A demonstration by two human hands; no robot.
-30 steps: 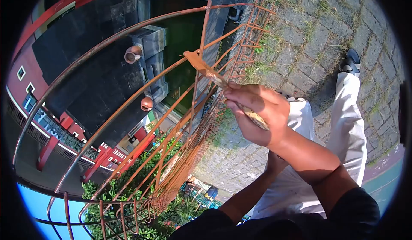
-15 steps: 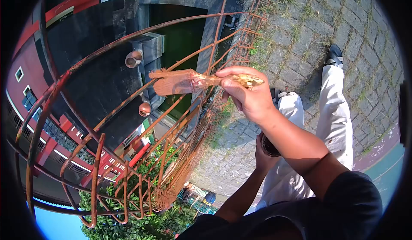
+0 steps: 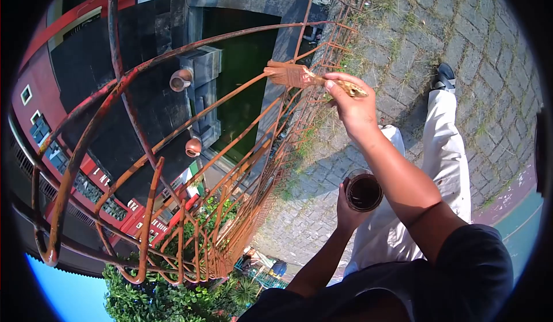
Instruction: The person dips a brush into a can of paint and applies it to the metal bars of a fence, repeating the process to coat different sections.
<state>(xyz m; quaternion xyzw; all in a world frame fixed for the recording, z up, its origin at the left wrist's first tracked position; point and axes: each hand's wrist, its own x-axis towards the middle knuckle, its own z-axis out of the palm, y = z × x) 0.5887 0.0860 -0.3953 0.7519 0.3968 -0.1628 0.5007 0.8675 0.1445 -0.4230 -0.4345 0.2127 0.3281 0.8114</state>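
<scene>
My right hand (image 3: 356,106) is closed around the handle of a flat paintbrush (image 3: 296,75). Its wide bristles are coated in reddish-brown paint and lie over a rusty-brown fence bar (image 3: 245,87), seemingly against it. Lower down, my left hand (image 3: 347,211) grips a clear glass jar (image 3: 364,192) from the side. Dark brown liquid shows inside the jar, which I see from above. Part of my left fingers is hidden behind the glass.
The curved metal fence (image 3: 124,86) fills the left side, with many bars. Beyond it lies a green pool (image 3: 236,40) with clay pots (image 3: 193,146) beside it. I stand on grey paving (image 3: 403,63) with grass tufts in the joints. Bushes (image 3: 138,299) grow below.
My right hand has moved the brush up and right, turning its bristles onto the bar. The jar in my left hand has come out from behind my right forearm.
</scene>
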